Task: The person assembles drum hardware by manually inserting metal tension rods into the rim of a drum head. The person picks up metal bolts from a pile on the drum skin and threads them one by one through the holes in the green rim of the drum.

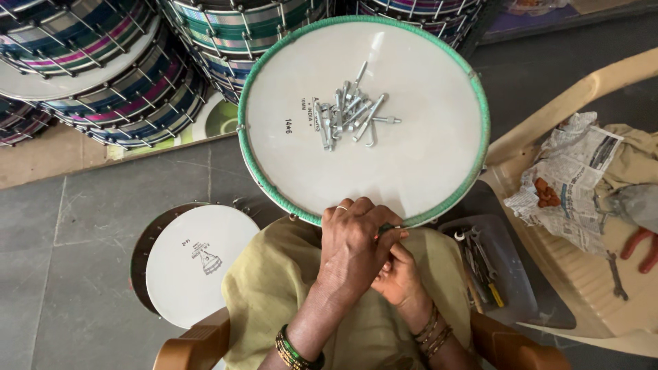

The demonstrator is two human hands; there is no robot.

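A round drum (439, 181) with a white skin and a green rim rests on my lap. Several silver bolts (353, 113) lie in a loose pile on the skin near its middle. My left hand (353, 243) sits on top at the drum's near rim, fingers closed, with a small dark tool tip (387, 228) showing by its knuckles. My right hand (401, 277) is tucked under the left one, fingers curled against the rim; which hand grips the tool is hidden. Both wrists wear bangles.
Stacked striped drums (103, 75) fill the back left. A white drum skin (199, 264) lies on the floor at my left. A grey tray of spanners (483, 264) sits at my right. A beige plastic chair (582, 267) holds newspaper (572, 181), cloth and red-handled pliers (641, 247).
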